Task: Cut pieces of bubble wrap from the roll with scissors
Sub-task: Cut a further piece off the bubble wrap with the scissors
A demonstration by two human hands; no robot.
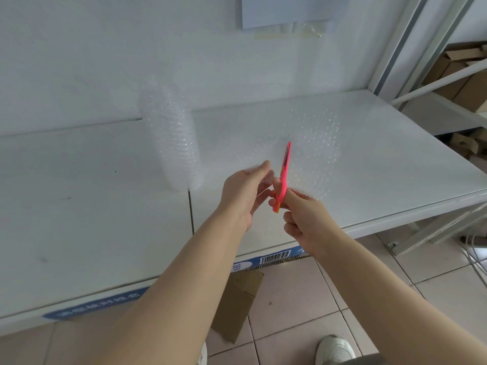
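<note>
A roll of clear bubble wrap [175, 143] stands upright on the white table [92, 206], and a sheet [313, 143] unrolls from it to the right. My left hand [245, 191] pinches the sheet's near edge between thumb and fingers. Just right of it, my right hand [303, 219] grips pink scissors [284, 169], whose blades point up and away into the sheet. Whether the blades are apart is hard to tell.
A wall rises right behind the table. A grey metal shelf frame [411, 48] with cardboard boxes [463, 77] stands at the right. Below the table's front edge lie a flattened cardboard box [237, 306], tiled floor and my shoe [336, 350].
</note>
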